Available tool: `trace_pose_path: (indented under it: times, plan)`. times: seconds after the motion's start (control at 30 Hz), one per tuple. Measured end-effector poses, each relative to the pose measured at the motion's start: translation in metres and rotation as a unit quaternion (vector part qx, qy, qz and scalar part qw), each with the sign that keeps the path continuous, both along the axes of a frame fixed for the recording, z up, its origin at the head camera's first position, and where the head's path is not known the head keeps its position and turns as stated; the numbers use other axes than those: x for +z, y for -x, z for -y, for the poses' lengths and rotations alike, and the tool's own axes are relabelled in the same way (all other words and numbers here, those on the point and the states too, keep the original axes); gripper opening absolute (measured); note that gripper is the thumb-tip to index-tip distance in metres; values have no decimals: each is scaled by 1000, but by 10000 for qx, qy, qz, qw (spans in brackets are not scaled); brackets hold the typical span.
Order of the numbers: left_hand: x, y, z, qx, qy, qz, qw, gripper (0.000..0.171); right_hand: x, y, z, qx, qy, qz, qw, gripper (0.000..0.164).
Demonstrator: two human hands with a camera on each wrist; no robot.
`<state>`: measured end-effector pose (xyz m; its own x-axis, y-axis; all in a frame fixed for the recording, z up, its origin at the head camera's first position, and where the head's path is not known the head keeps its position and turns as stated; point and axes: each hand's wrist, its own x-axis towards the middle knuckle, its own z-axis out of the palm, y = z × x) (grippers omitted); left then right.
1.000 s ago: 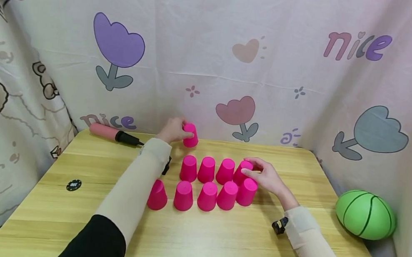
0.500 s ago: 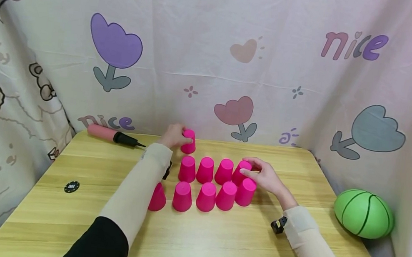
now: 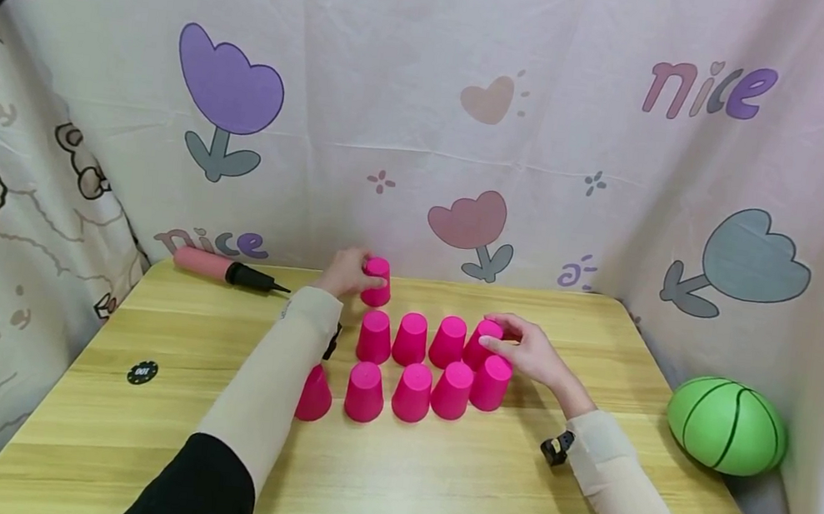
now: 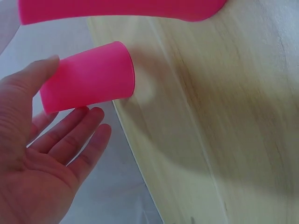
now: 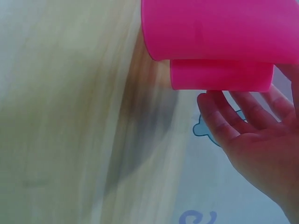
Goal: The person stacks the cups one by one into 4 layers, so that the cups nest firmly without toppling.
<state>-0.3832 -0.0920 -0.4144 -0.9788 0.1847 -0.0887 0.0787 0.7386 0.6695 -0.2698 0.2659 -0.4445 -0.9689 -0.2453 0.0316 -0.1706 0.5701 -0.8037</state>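
Observation:
At the table's back edge my left hand (image 3: 346, 274) pinches an upside-down pink cup (image 3: 377, 281) between thumb and fingers. In the left wrist view the thumb lies on one side of that cup (image 4: 88, 77) and fingertips touch the other. My right hand (image 3: 528, 351) holds the rightmost cup (image 3: 481, 345) of the middle row, which stands on the table. Several more pink cups, all mouth down, form that row, with a front row (image 3: 413, 393) before it. The front row's leftmost cup (image 3: 314, 395) is partly hidden by my left sleeve. A nearer cup (image 5: 219, 28) covers part of the held one in the right wrist view.
A pink and black hand pump (image 3: 230, 269) lies at the back left of the wooden table (image 3: 417, 492). A black chip (image 3: 143, 372) marked 100 lies at the left. Beyond the right edge is a green ball (image 3: 728, 426). A printed curtain hangs behind the table.
My left hand has brought its cup down and slightly nearer, onto or close to the table's back edge. The right hand has stayed at its cup.

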Motion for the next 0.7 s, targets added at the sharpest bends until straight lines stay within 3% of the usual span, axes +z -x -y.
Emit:
trace_pose_path:
  times: [0.13, 0.27, 0.37, 0.53, 0.7]
  plan:
    - [6, -2, 7, -130, -6, 61, 9999, 80, 1, 1, 0, 89, -70, 82, 9999, 60]
    - [19, -6, 18, -222, 55, 190, 9996, 88, 1, 2, -1, 21, -24, 282, 9996, 64]
    - [28, -11, 28, -353, 214, 44, 9991, 88, 1, 3, 0, -126, 1, 385, 9992, 62]
    - [41, -25, 48, -469, 297, -293, 9980, 83, 3, 3, 1, -260, -168, 163, 9994, 58]
    - [50, -49, 68, -738, 202, -590, 9953, 66, 11, 6, 1, -282, -300, -169, 9990, 54]
